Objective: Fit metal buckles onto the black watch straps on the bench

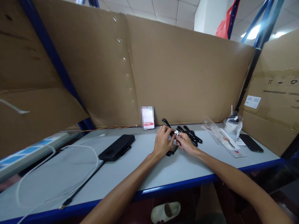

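Over the middle of the grey table, my left hand and my right hand meet at a small shiny silver piece. Fingers of both hands are closed around it. A black handle sticks up behind my left fingers; whether it joins the silver piece cannot be made out. Several black glossy handles lie in a pile just behind and right of my right hand. Beneath the hands, a small dark object rests on the table, partly covered.
A lit phone leans on the cardboard wall. To the left are a black power bank, white cables and a power strip. Plastic-wrapped packages, a bagged cup and a dark phone lie right.
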A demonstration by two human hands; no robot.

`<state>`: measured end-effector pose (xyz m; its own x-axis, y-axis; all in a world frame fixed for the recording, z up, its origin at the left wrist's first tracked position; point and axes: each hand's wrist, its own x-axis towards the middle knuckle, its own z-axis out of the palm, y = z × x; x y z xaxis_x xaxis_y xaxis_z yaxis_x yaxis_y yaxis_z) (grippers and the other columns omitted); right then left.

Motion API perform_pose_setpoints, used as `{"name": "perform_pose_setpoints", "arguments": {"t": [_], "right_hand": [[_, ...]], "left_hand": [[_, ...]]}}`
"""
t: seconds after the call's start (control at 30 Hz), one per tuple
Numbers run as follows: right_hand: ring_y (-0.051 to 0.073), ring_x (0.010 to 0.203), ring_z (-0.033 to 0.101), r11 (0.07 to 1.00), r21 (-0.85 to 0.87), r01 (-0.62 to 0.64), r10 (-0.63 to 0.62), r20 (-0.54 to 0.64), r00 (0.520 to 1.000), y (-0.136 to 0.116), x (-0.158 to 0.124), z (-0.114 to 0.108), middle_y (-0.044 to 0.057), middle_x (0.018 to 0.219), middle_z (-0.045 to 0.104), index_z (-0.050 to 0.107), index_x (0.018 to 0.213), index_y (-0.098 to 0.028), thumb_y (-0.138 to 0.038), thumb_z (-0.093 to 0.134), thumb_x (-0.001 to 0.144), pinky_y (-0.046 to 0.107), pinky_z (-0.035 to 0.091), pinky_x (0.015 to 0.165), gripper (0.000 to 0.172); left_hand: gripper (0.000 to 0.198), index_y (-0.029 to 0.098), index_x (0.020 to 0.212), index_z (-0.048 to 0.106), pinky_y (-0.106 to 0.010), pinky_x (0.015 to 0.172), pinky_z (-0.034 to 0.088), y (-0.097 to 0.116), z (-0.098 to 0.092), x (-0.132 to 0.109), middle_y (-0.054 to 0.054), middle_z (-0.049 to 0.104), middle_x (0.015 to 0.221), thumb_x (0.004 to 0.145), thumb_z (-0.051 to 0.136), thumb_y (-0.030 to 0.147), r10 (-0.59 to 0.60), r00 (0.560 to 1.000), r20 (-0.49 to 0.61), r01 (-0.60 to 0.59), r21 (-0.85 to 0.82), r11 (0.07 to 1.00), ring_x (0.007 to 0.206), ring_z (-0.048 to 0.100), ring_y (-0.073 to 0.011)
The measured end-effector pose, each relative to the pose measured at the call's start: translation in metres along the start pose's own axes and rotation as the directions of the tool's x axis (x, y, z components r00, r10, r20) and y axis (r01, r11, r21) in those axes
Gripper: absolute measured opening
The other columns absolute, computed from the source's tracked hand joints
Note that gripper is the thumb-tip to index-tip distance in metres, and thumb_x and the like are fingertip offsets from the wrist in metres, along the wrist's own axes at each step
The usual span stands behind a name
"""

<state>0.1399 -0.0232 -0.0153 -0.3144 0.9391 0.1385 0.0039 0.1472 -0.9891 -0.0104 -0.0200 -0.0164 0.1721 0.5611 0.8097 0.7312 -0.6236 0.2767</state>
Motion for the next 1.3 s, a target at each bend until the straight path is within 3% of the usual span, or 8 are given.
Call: {"name": "perform_pose_setpoints", "arguments": {"t": [0.23,0.37,0.47,0.63,0.83,1.3], "right_hand": [[0.007,0.033,0.030,0.999,-0.032,-0.007,0.007,-0.002,1.000,0.009,0.005,-0.002,-0.010,0.049,0.043,0.053,0.083,-0.020,-0.045,0.060,0.091,0.019,0.022,0.031,0.028],[0.007,0.033,0.030,0.998,-0.059,-0.008,0.009,0.020,1.000,0.009,0.004,0.001,-0.009,0.047,0.043,0.051,0.079,-0.020,-0.045,0.062,0.090,0.020,0.021,0.031,0.029],[0.007,0.033,0.030,0.998,-0.066,-0.003,0.006,0.049,0.999,0.006,0.002,0.002,-0.009,0.046,0.042,0.052,0.080,-0.020,-0.048,0.064,0.088,0.020,0.021,0.032,0.031],[0.007,0.034,0.031,0.996,-0.076,0.037,-0.037,0.006,0.999,0.006,0.004,0.000,-0.008,0.047,0.043,0.051,0.078,-0.020,-0.045,0.058,0.092,0.020,0.022,0.034,0.029],[0.006,0.037,0.033,0.996,-0.078,0.035,-0.037,-0.024,0.999,0.010,0.006,-0.002,-0.009,0.048,0.041,0.051,0.078,-0.019,-0.046,0.059,0.092,0.019,0.024,0.038,0.031],[0.007,0.034,0.033,0.995,-0.094,-0.016,0.017,0.004,1.000,0.013,0.009,-0.005,-0.008,0.048,0.044,0.053,0.080,-0.020,-0.043,0.059,0.090,0.019,0.023,0.031,0.027]], "left_hand": [[0.028,0.024,0.100,0.073,-0.038,0.079,0.045,-0.006,0.000,0.001,-0.009,0.058,0.095,0.090,0.049,0.012,0.097,0.994,0.058,-0.100,0.054,0.994,0.090,0.052,-0.0238],[0.032,0.023,0.083,0.072,-0.036,0.076,0.044,-0.007,-0.002,0.001,-0.009,0.056,0.094,0.084,0.047,0.004,0.142,0.987,0.069,-0.146,0.059,0.988,0.090,0.051,-0.0236],[0.029,0.022,0.079,0.070,-0.036,0.077,0.044,-0.004,-0.003,0.000,-0.008,0.056,0.095,0.086,0.047,0.005,0.130,0.990,0.062,-0.131,0.024,0.991,0.090,0.051,-0.0233],[0.016,0.021,0.102,0.066,-0.040,0.085,0.045,-0.001,-0.002,-0.001,-0.009,0.058,0.101,0.094,0.052,0.024,0.052,0.999,0.012,-0.052,0.036,0.998,0.095,0.053,-0.0254],[0.009,0.021,0.095,0.063,-0.040,0.085,0.045,-0.005,0.000,-0.001,-0.009,0.059,0.100,0.091,0.061,0.029,0.017,1.000,0.010,-0.018,0.090,0.996,0.094,0.053,-0.0262],[0.015,0.018,0.097,0.065,-0.038,0.079,0.046,-0.008,0.002,-0.001,-0.011,0.059,0.099,0.095,0.050,0.018,0.172,0.984,0.051,-0.178,0.131,0.975,0.093,0.053,-0.0253]]}}
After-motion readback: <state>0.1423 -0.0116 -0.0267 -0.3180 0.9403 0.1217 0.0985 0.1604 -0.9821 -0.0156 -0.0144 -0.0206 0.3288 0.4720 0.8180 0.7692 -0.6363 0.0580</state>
